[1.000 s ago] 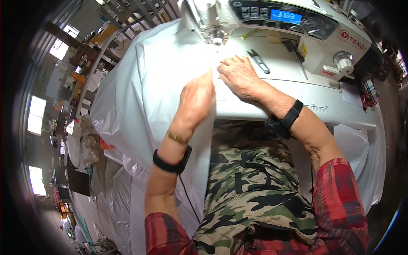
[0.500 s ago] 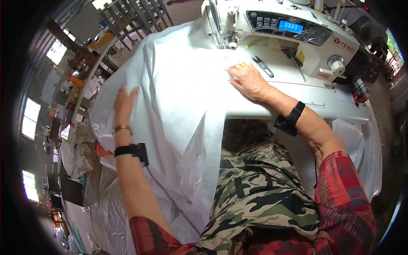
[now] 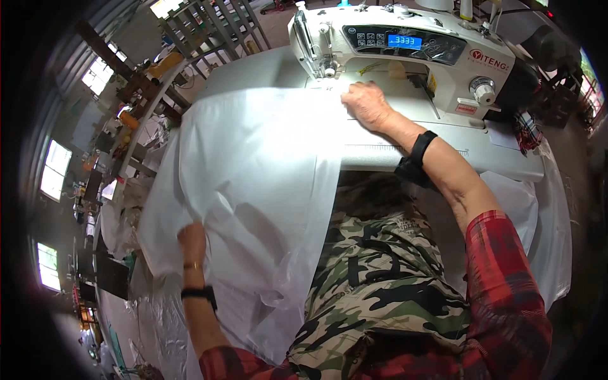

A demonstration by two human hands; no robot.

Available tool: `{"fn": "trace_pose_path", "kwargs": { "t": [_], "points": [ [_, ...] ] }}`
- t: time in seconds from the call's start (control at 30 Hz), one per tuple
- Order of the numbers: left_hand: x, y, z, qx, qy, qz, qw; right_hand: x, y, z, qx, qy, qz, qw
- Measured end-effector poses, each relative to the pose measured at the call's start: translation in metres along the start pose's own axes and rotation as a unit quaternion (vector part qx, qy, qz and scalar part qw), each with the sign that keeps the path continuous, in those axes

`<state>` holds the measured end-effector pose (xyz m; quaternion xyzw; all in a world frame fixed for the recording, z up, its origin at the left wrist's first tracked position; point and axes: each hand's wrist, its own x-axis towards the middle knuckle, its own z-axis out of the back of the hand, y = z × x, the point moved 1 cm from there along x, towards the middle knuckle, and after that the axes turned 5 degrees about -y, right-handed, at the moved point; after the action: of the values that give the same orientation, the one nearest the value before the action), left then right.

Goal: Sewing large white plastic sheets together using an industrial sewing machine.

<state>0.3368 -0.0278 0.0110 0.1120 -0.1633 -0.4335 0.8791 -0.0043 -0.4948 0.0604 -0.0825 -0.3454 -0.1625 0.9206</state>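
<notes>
A large white sheet of woven, plastic-looking fabric (image 3: 253, 145) spreads over the sewing table and hangs down toward my lap. Its upper right edge lies near the needle area of a white sewing machine (image 3: 327, 69). Down at the left of the sheet, my left hand (image 3: 192, 239) is closed in a fist on the fabric, where folds run away from it. My right hand (image 3: 366, 102) rests just right of the needle, at the sheet's edge, with its fingers curled in. What lies within or under those fingers is hidden.
The machine's arm carries a lit display (image 3: 404, 42) and a handwheel (image 3: 483, 90). A dark thin tool (image 3: 424, 94) lies under the arm, near yellow threads (image 3: 370, 68). A slatted grey rack (image 3: 209, 31) stands at the back left. More white sheeting (image 3: 506, 202) hangs at the right.
My left hand has come down toward me and closed, and the sheet has shifted toward me, baring table at the back. My right hand is nearer the needle; the thread snips beside it no longer show.
</notes>
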Motion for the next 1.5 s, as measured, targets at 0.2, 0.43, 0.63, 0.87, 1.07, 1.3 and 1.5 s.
{"fn": "trace_pose_path", "kwargs": {
  "t": [0.2,0.43,0.63,0.87,1.07,1.3,1.5],
  "points": [
    [-0.057,-0.001,0.043,-0.087,0.054,0.077,0.992,0.000,0.009,-0.001,0.029,0.027,-0.061,0.997],
    [-0.045,-0.101,0.164,-0.364,-0.145,0.065,0.918,-0.079,0.110,0.083,0.325,0.178,-0.200,0.907],
    [-0.096,-0.249,0.192,-0.519,0.125,-0.316,0.784,-0.120,0.201,-0.008,0.653,0.201,-0.287,0.672],
    [-0.098,-0.290,0.152,-0.622,0.257,-0.236,0.701,-0.059,0.269,-0.021,0.680,0.201,-0.326,0.625],
    [-0.059,-0.295,0.066,-0.890,0.095,0.123,0.428,0.026,0.264,0.050,0.777,0.124,-0.285,0.547],
    [-0.005,-0.273,0.029,-0.891,-0.080,0.221,0.388,0.021,0.241,0.064,0.625,-0.120,-0.033,0.771],
    [0.000,-0.130,0.050,-0.751,-0.243,0.248,0.561,-0.021,0.192,0.086,0.610,-0.088,-0.004,0.788]
  ]
}}
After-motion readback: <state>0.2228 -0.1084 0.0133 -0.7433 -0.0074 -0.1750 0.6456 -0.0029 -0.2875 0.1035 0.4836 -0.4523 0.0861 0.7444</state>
